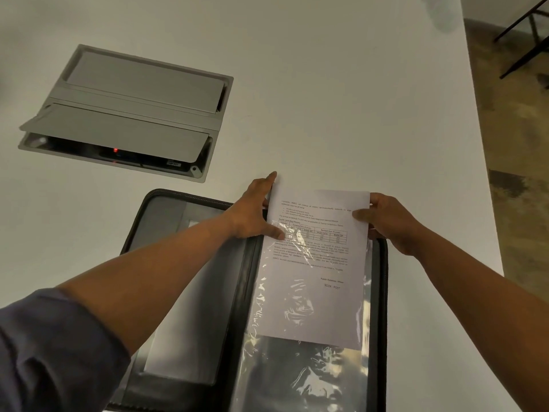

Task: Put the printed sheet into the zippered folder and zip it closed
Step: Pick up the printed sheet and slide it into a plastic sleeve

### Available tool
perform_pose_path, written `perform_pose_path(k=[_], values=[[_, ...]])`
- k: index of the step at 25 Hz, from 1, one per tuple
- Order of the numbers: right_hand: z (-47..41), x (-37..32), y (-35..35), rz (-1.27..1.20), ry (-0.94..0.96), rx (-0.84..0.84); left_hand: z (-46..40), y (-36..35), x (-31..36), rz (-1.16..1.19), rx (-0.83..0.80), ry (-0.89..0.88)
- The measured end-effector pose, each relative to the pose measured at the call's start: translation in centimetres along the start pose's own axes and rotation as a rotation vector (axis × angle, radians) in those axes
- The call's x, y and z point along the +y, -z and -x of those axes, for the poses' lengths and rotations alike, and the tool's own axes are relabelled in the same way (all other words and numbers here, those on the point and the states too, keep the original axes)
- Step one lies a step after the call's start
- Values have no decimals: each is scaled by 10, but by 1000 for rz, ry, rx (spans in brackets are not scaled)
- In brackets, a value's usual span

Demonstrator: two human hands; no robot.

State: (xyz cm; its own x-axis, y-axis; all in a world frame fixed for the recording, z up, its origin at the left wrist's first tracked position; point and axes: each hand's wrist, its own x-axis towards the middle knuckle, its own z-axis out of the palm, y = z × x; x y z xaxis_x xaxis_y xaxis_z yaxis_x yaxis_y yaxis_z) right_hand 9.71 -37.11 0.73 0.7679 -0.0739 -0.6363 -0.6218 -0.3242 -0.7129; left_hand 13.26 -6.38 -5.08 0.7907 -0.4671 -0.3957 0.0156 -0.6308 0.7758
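— Looking down from the head camera, what do the two hands have hold of?

— Both are on the printed sheet (315,263). The left hand (258,212) pinches the sheet's left edge near the top corner, thumb lying across the printed face and the other fingers stretched up along and behind the edge. The right hand (386,224) grips the right edge near its top, thumb on the face, remaining fingers curled behind the paper and out of sight.

— And where is the sheet?

— Between the hands, partway down inside a clear plastic sleeve (303,367) on the right half of the zippered folder (190,292). Wrinkled plastic covers the lower part of the page; the top part, level with the hands, sticks out beyond the folder's far edge. The text reads toward the person, with a table in the upper half.

— How does the folder lie?

— Open flat on the white table (341,99), beneath both forearms. Its left half, under the left forearm, shows a dark pocket with a pale sheet in it. The zipper track runs round the outer edge, undone.

— Anything else nearby?

— Beyond the left hand, well apart from it, a grey cable hatch (127,114) is set into the table, its near flap raised, a small red light showing under it. To the right of the right hand the table ends and patterned floor (517,173) begins. A dark blue sleeve (53,352) is pushed up the left arm.
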Motion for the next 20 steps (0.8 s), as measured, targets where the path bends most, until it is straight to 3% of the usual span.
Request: perform_pose_path(k=[11, 20], values=[[-3, -4, 3, 105, 57, -10, -1, -3, -6, 13, 17, -28], [2, -18, -5, 582, 74, -171, -3, -3, -10, -7, 22, -38]])
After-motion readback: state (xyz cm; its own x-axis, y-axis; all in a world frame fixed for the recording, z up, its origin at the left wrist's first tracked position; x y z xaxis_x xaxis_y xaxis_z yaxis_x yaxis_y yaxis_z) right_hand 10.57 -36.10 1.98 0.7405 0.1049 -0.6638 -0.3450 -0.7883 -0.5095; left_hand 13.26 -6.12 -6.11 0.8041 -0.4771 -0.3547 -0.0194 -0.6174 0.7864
